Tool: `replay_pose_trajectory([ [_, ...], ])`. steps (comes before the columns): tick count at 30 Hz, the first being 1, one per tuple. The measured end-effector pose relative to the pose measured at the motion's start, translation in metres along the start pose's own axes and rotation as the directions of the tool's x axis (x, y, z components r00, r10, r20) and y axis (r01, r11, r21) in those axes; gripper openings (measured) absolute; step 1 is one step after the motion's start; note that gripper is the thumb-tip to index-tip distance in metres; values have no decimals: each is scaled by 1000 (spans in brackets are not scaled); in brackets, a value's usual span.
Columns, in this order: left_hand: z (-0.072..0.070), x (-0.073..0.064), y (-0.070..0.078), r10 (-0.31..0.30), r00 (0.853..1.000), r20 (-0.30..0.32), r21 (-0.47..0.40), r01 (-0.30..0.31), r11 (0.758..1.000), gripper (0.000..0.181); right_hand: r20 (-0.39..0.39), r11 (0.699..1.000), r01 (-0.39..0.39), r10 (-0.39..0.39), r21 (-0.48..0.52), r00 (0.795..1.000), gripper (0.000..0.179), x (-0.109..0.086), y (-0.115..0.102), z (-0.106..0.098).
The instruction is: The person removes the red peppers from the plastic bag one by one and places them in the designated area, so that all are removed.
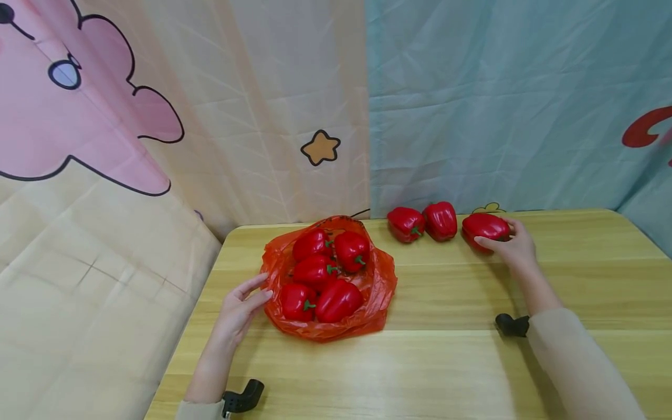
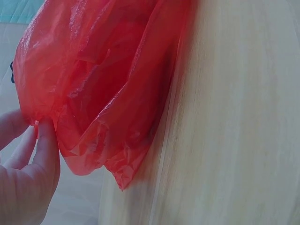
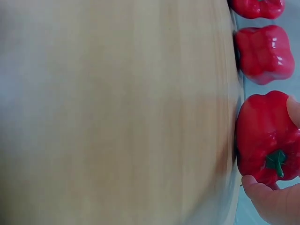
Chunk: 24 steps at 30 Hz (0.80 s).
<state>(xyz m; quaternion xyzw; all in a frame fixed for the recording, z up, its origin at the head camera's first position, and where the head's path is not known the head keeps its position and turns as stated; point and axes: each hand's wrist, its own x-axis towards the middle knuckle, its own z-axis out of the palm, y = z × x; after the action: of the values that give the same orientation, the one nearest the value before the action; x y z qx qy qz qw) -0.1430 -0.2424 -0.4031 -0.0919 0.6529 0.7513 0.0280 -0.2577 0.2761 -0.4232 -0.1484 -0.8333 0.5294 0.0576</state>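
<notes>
At the left, an opened red plastic bag (image 1: 385,286) holds several shiny red bell peppers (image 1: 338,301) with green stems. My left hand (image 1: 238,306) pinches the bag's left rim between thumb and fingers; the left wrist view shows the thin red film (image 2: 103,93) gathered at the fingertips. Over on the right, my right hand (image 1: 517,251) grips a red bell pepper (image 1: 484,226) lying on its side. Its green stem (image 3: 276,161) faces the palm in the right wrist view, with thumb and fingers on opposite sides of it.
Two more bell peppers, one left (image 1: 405,224) and one right (image 1: 441,221), lie side by side at the back edge, between the bag and my right hand. Everything is on a light wooden table (image 1: 420,373). A printed curtain (image 1: 446,105) hangs directly behind it.
</notes>
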Motion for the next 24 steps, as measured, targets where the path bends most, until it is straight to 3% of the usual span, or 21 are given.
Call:
replay_pose_trajectory([
  [14, 0, 0, -1, 0, 1000, -8, -11, -1, 1000, 32, -6, 1000, 21, -21, 4, 1000, 83, 12, -12, 9],
  [24, 0, 0, 0, -7, 1000, 0, -9, 7, 1000, 35, -8, 1000, -16, 16, 10, 1000, 82, 24, -16, 14],
])
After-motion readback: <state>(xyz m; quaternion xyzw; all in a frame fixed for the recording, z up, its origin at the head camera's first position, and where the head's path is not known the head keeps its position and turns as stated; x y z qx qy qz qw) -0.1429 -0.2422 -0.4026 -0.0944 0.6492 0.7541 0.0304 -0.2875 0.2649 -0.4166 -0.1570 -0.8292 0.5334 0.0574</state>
